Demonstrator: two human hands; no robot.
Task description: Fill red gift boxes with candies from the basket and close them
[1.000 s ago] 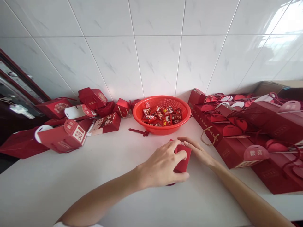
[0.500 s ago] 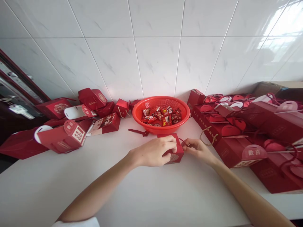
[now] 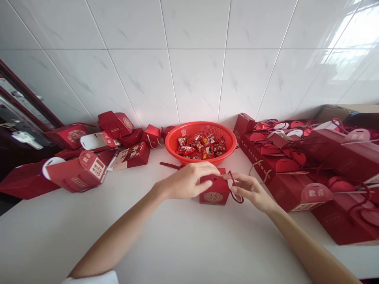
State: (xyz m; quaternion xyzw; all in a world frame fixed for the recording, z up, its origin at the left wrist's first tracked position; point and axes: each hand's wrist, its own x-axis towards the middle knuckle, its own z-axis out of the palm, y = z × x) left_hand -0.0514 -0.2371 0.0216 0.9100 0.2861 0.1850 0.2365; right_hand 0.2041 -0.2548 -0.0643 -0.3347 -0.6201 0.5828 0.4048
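Observation:
A small red gift box (image 3: 215,192) with a round gold emblem on its front stands on the white table in front of the basket. My left hand (image 3: 189,180) grips it from the left, the thumb lying on its front and the fingers reaching over the top, where their tips are partly hidden. A dark red cord (image 3: 237,200) hangs in a loop at the box's right side. My right hand (image 3: 248,189) pinches this cord between thumb and fingers, close to the box's upper right edge.
Behind the box sits a red plastic basket (image 3: 173,146) holding several wrapped candies (image 3: 197,146). Red gift boxes (image 3: 78,173) lie in a group on the left. More boxes (image 3: 288,187) with cord handles crowd the right. A white tiled wall (image 3: 195,86) closes off the back.
My left hand has shifted slightly left and up, uncovering the box's emblem. My right hand has risen slightly, and the cord now hangs in a visible loop beside the box.

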